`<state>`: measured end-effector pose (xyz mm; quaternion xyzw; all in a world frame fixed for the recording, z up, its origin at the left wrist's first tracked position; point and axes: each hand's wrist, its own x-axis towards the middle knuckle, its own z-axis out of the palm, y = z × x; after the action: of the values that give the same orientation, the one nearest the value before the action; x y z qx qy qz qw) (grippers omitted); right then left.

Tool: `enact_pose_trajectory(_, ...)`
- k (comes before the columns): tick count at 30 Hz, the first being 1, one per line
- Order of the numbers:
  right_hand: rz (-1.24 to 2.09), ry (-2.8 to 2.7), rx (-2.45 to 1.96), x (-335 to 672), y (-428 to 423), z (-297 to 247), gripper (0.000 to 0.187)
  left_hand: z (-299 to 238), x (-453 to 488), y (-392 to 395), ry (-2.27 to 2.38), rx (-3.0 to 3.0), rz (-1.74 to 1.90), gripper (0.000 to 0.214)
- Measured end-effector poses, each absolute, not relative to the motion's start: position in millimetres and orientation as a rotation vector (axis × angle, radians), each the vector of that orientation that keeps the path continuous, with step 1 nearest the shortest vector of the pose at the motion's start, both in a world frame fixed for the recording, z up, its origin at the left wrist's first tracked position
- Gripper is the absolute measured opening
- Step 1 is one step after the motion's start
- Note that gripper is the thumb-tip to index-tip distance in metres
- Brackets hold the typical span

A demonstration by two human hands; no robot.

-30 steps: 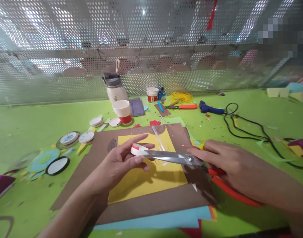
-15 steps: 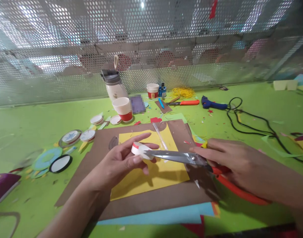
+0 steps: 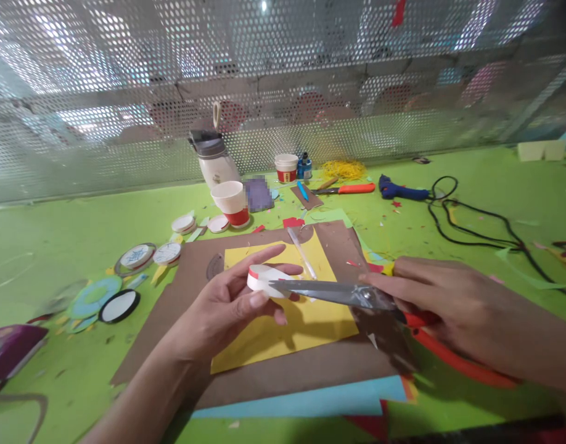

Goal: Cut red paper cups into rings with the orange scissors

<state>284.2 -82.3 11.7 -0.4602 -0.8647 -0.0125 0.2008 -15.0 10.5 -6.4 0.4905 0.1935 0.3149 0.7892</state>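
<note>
My left hand pinches a small white paper piece with a red edge, perhaps cut from a paper cup, between thumb and fingers. In my right hand are scissors with red-orange handles and long metal blades, pointing left. The blade tips touch the white piece near my left thumb, and the blades look nearly closed. Beneath both hands lies a yellow paper sheet on brown cardboard. A clear-barrelled pen rests on the yellow sheet.
Behind stand a white cup with a red band, a bottle and a small tub. A knife with an orange handle and a blue glue gun lie at back right. Paper discs and a purple tool sit left.
The whole view has shifted slightly, so things appear a little to the right. Both hands keep nearly the same pose, with the scissor tips still at the white piece.
</note>
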Motion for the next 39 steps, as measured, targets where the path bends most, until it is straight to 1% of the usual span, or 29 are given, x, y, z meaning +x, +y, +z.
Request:
enact_pose_trajectory(5,-0.103,-2.499,-1.296,281.4,-82.1,15.5,0.042,-5.2,-14.4,9.7,0.408,1.059,0.685,0.050)
enact_pose_trajectory(10,-0.074,-2.479,-1.323,282.9,-83.6,13.5,0.041,-1.3,-14.4,8.2,0.424,1.051,0.688,0.047)
enact_pose_trajectory(18,0.091,-2.491,-1.371,283.9,-81.9,12.6,0.054,-1.1,-16.1,10.4,0.487,1.100,0.677,0.047)
enact_pose_trajectory(22,0.043,-2.486,-1.344,281.5,-81.7,16.7,0.050,-1.7,-16.1,10.5,0.529,1.143,0.667,0.046)
enact_pose_trajectory(30,0.074,-2.480,-1.343,282.9,-83.1,14.3,0.044,-3.3,-15.9,10.6,0.528,1.167,0.654,0.048)
enact_pose_trajectory(39,-0.074,-2.505,-1.325,282.2,-82.5,15.0,0.043,-4.9,-20.3,11.1,0.498,1.165,0.643,0.051)
